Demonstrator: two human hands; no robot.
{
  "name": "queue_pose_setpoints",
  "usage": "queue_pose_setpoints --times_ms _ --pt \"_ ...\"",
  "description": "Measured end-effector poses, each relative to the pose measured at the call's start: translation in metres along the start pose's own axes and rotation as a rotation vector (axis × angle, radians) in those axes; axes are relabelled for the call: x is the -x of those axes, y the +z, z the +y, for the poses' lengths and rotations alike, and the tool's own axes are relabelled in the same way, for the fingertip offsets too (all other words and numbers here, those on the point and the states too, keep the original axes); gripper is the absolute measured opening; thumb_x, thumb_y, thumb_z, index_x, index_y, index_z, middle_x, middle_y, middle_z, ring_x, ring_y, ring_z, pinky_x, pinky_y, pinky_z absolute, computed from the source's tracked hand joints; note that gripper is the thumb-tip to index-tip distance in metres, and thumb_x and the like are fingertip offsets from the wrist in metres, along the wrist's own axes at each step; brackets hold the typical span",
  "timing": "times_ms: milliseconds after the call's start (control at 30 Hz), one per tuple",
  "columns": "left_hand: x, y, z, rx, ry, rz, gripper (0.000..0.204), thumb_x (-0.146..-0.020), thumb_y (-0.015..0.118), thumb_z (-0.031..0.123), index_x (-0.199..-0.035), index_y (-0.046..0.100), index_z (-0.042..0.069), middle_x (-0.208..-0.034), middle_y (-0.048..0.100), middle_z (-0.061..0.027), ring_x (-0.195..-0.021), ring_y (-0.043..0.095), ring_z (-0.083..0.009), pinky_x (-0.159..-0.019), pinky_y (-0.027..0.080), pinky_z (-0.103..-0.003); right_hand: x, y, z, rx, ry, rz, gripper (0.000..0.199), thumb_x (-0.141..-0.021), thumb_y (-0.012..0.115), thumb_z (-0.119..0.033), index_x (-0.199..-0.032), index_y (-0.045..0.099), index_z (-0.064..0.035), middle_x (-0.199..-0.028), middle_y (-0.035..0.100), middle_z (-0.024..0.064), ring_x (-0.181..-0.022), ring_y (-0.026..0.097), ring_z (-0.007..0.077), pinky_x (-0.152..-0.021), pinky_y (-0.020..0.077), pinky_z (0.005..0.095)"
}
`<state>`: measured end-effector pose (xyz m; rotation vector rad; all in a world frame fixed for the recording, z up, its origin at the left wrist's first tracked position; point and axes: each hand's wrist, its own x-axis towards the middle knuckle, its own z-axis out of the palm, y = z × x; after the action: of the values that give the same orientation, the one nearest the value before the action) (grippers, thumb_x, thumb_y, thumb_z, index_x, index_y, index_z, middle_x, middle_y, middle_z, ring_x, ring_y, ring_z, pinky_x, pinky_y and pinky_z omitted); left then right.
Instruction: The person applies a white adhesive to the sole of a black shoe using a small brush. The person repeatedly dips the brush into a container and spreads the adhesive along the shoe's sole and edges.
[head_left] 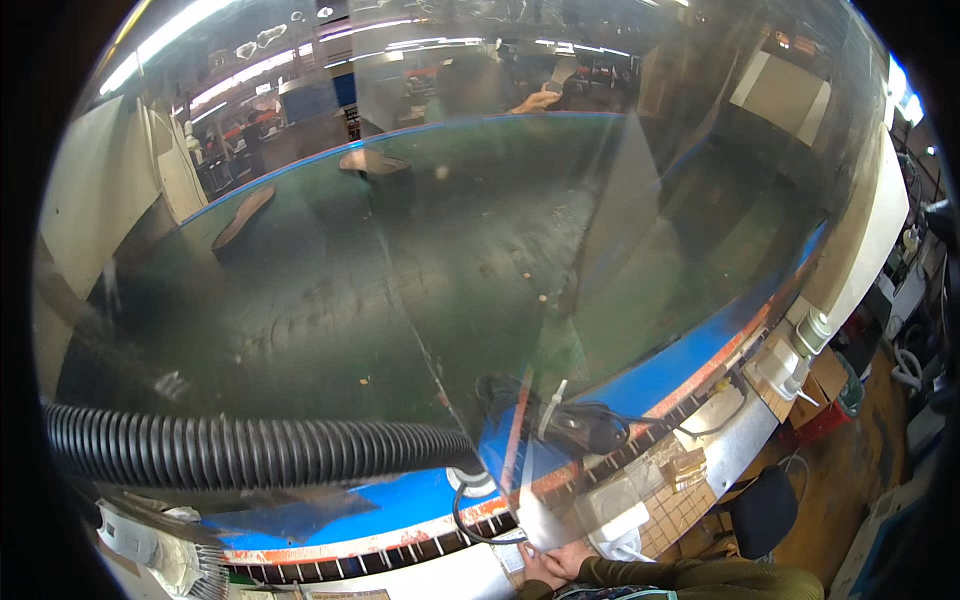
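At the bottom edge, my left hand [538, 571] and my right hand [569, 559] are close together, with the fingers drawn in. Between the fingertips there may be something small, but I cannot make out what. Just above them is a pale, whitish piece [541, 522]; whether the fingers touch it I cannot tell. My hands are at the near edge of a wide dark green belt table [470, 330] with blue borders. A white box [612, 512] stands beside my right hand.
A black ribbed hose [260, 452] crosses at left. Two shoe soles, one slender [244, 222] and one farther along [372, 163], lie at the belt's far side. Across it, another person's hand [537, 100] holds a sole. A brush [205, 572] sits lower left; a dark seat [765, 520] stands right.
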<state>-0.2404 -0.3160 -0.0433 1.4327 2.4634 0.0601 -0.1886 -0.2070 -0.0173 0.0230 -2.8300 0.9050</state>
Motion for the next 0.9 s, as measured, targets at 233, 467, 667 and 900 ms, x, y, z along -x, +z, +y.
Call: queue_pose_setpoints --times_ms 233,467,667,900 --pt "0.001 -0.019 0.003 0.014 -0.018 0.041 0.088 -0.08 0.051 0.061 -0.15 0.024 0.015 -0.156 0.016 -0.0174 -0.144 0.005 -0.0405 -0.105 0.002 -0.07 -0.006 -0.006 -0.002 0.085 -0.074 0.07 0.043 -0.085 0.053 -0.027 -0.127 0.058 -0.0152 -0.146 0.039 0.0172 -0.137 0.033 0.0352 -0.105 0.0259 0.0605" --pt "0.002 -0.012 0.0 0.111 0.0 0.138 0.089 -0.083 0.048 0.059 -0.152 0.017 0.013 -0.158 0.007 -0.0202 -0.145 -0.004 -0.0408 -0.107 -0.005 -0.067 -0.004 -0.007 -0.005 0.076 -0.051 0.087 0.044 -0.084 0.054 -0.026 -0.127 0.059 -0.0191 -0.146 0.04 0.0157 -0.137 0.035 0.0333 -0.107 0.025 0.0587" --pt "0.002 -0.01 -0.001 0.143 0.029 0.173 0.081 -0.088 0.043 0.053 -0.152 0.016 0.012 -0.158 0.006 -0.0203 -0.145 -0.004 -0.0414 -0.107 -0.004 -0.067 -0.004 -0.005 -0.004 0.092 -0.052 0.113 0.046 -0.082 0.056 -0.025 -0.128 0.059 -0.0193 -0.146 0.041 0.0148 -0.137 0.034 0.0326 -0.106 0.0262 0.0586" --pt "-0.001 -0.004 0.001 0.069 -0.001 0.173 0.083 -0.087 0.044 0.053 -0.152 0.015 0.009 -0.159 0.007 -0.0184 -0.146 -0.004 -0.0389 -0.109 -0.005 -0.065 -0.002 0.001 0.0 0.081 -0.06 0.175 0.043 -0.081 0.056 -0.024 -0.122 0.062 -0.0155 -0.145 0.042 0.0156 -0.138 0.034 0.0332 -0.106 0.0269 0.0587"
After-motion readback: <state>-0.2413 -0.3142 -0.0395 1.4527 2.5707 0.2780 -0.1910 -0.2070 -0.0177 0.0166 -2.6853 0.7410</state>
